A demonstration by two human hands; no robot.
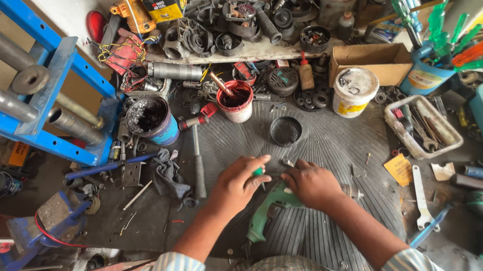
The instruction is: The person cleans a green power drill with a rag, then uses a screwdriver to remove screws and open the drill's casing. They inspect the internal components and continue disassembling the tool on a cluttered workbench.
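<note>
While my left hand (237, 184) gripped a screwdriver (259, 174), my right hand (310, 183) pinned the drill (268, 209) near the tabletop's (336, 145) front edge; its casing looked unopened.

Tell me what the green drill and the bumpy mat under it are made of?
The green drill under the right hand looks like moulded plastic: smooth, evenly coloured, slightly shiny casing. Its inner parts are hidden. The ribbed mat looks like dark rubber: dull, grey-black, with pressed ridges fanning out. The left hand holds a green-handled tool, probably plastic-gripped.
</note>
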